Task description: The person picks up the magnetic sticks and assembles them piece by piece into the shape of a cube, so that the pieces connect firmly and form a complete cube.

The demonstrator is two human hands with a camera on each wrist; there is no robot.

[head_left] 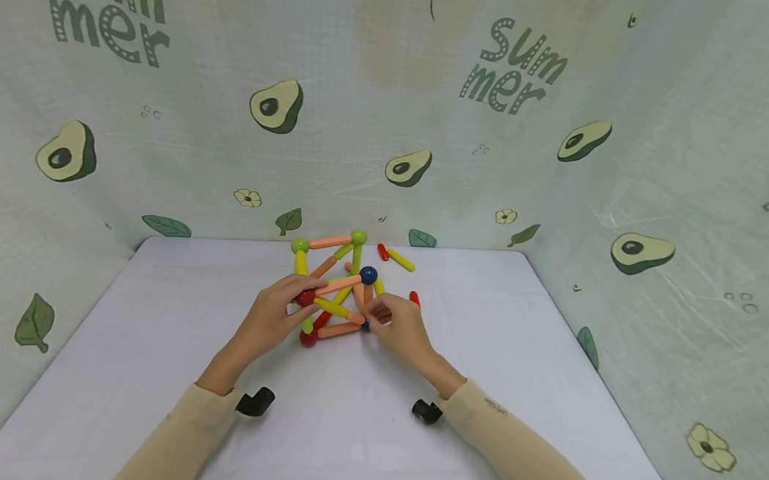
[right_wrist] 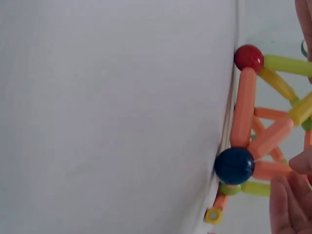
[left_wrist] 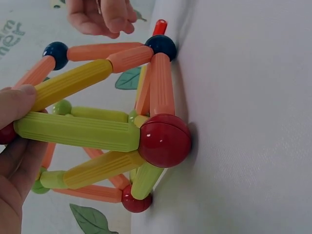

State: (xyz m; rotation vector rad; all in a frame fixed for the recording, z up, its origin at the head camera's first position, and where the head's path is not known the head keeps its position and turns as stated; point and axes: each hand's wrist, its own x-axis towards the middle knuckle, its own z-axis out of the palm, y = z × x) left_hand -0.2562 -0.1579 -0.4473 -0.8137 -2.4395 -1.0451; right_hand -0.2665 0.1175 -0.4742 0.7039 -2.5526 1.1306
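A box-shaped frame of magnetic building sticks (head_left: 339, 331) and balls stands on the table, with diagonal sticks across its sides. My left hand (head_left: 274, 310) grips its upper near-left corner around a red ball (head_left: 305, 298), the thumb lying against a yellow stick (left_wrist: 73, 85). At the near-right side my right hand (head_left: 402, 331) has its fingers bent close to the upright orange stick (right_wrist: 270, 170) between two navy balls. From the left wrist, a small gap shows between that right hand (left_wrist: 100, 17) and the stick. A yellow-and-orange diagonal meets the lower navy ball (right_wrist: 235, 165).
Loose red (head_left: 382, 252) and yellow (head_left: 400, 259) sticks lie behind the frame to the right. Another red stick (head_left: 414, 297) sits beside my right hand. A printed cloth (head_left: 352, 139) hangs behind the white table (head_left: 343, 433) and along its sides.
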